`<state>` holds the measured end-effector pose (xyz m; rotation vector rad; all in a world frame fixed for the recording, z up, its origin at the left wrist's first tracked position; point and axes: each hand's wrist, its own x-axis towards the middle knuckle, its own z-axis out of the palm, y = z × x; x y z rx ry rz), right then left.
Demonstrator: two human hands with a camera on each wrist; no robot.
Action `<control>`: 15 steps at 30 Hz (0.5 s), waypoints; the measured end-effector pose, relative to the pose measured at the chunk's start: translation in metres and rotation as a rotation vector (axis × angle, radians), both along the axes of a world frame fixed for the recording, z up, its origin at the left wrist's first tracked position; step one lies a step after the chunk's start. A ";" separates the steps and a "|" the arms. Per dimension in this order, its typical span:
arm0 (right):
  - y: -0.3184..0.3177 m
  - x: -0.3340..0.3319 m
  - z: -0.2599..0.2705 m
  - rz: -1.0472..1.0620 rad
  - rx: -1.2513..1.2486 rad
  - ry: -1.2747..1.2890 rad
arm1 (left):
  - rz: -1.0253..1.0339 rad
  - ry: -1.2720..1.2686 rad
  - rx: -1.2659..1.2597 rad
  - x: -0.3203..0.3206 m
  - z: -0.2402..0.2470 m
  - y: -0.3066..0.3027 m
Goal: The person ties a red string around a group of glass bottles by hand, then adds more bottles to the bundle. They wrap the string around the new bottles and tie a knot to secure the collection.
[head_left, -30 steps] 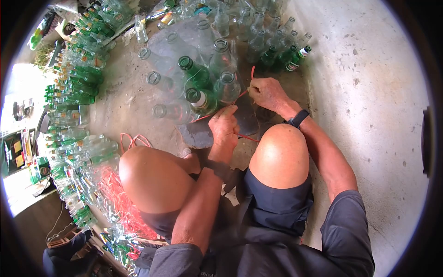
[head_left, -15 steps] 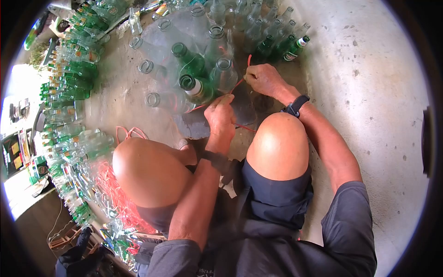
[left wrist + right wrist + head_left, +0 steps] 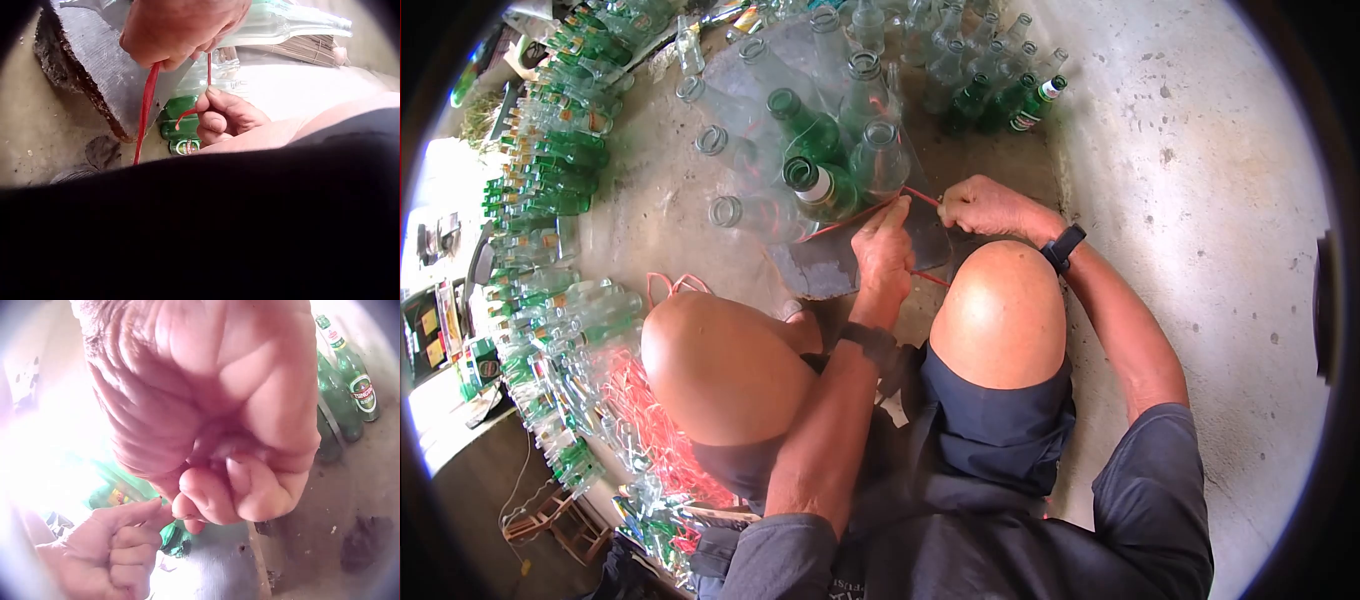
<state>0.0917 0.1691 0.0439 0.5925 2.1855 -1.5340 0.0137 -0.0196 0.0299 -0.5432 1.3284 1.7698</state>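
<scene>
Clear and green glass bottles (image 3: pixel 810 130) stand in a cluster on a dark stone slab (image 3: pixel 820 268). A red plastic string (image 3: pixel 922 194) runs along the near side of the cluster, low on the bottles. My left hand (image 3: pixel 884 250) grips it close to the nearest bottles, and a length of string (image 3: pixel 145 112) hangs below that fist in the left wrist view. To the right, my right hand (image 3: pixel 992 208) pinches the string between thumb and finger, a short loose end (image 3: pixel 185 115) sticking out. In the right wrist view its fingers (image 3: pixel 206 494) are curled, hiding the string.
More bottles stand behind on the right, including a labelled green beer bottle (image 3: pixel 1037 103). Rows of bottles (image 3: pixel 565 170) line the left side. A heap of red string (image 3: pixel 665 430) lies beside my left knee (image 3: pixel 720 370). A pale wall (image 3: pixel 1190 200) rises on the right.
My right hand has come lower, toward my right knee, drawing the string in a flatter line. The loose end above it no longer shows in the head view. My left hand stays by the bottles.
</scene>
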 end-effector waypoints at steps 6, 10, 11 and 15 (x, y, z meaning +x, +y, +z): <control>-0.018 -0.003 0.014 0.060 -0.137 -0.147 | -0.083 0.001 -0.004 0.006 -0.006 0.003; -0.013 -0.006 0.005 0.130 -0.152 -0.174 | -0.100 0.000 0.045 0.006 -0.013 0.001; -0.010 -0.009 0.004 0.167 -0.148 -0.187 | -0.106 0.004 0.044 0.006 -0.014 0.001; 0.004 -0.026 0.015 -0.138 -0.224 -0.100 | -0.092 0.051 0.045 0.010 -0.016 0.002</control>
